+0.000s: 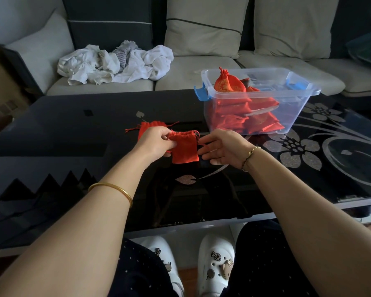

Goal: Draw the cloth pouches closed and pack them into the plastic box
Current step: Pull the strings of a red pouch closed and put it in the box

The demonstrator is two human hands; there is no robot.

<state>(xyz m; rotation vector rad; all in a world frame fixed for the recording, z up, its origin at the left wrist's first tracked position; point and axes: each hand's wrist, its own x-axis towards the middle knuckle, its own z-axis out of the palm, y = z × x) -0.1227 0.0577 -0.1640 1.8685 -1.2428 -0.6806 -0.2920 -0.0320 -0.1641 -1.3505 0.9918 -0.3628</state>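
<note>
A small red cloth pouch [184, 150] hangs just above the black glass table, its gathered mouth upward. My left hand [153, 143] pinches its left top corner and drawstring. My right hand [221, 147] is at the pouch's right side, fingers spread, thumb and forefinger on the right drawstring. Behind my left hand a second red pouch [151, 125] lies on the table, partly hidden, strings trailing left and right. The clear plastic box [263, 81] with blue latches stands at the right rear, holding several red pouches [227, 84].
The black glass table [73, 129] has a silver flower pattern on its right half. A sofa with a heap of white laundry [116, 63] runs along the far side. My knees and white shoes [215, 262] show below the table's near edge.
</note>
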